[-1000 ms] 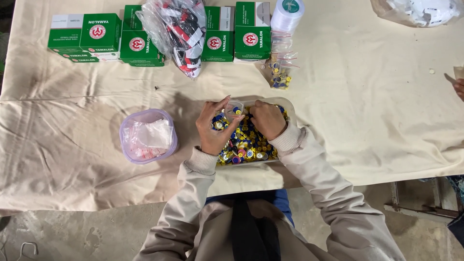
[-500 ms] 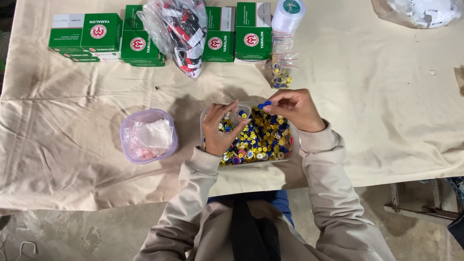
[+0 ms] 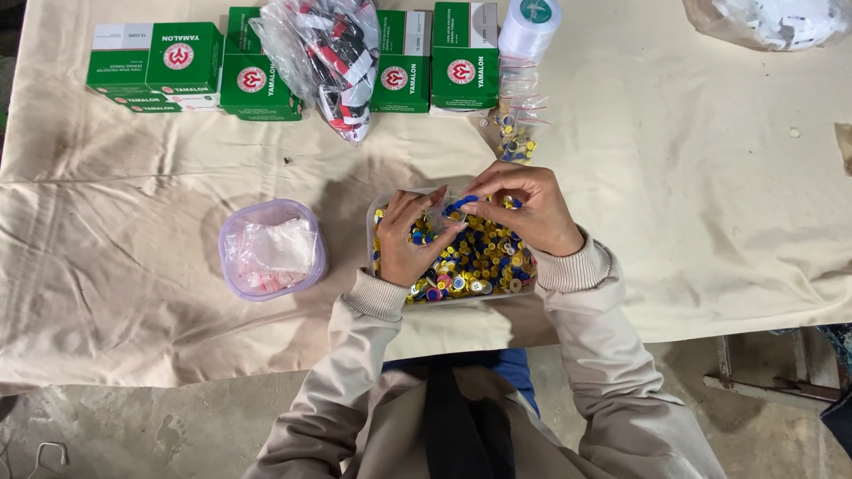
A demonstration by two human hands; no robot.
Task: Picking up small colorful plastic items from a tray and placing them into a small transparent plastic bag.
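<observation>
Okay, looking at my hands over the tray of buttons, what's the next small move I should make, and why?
Probably drop the blue button into the small clear bag. Your right hand pinches the button right at the bag, which your left hand holds above the tray of buttons. Whether the bag's mouth is open is hard to tell.

cream cloth (image 3: 666, 177) covers the table, stained and creased; grey concrete floor (image 3: 133, 426) below
</observation>
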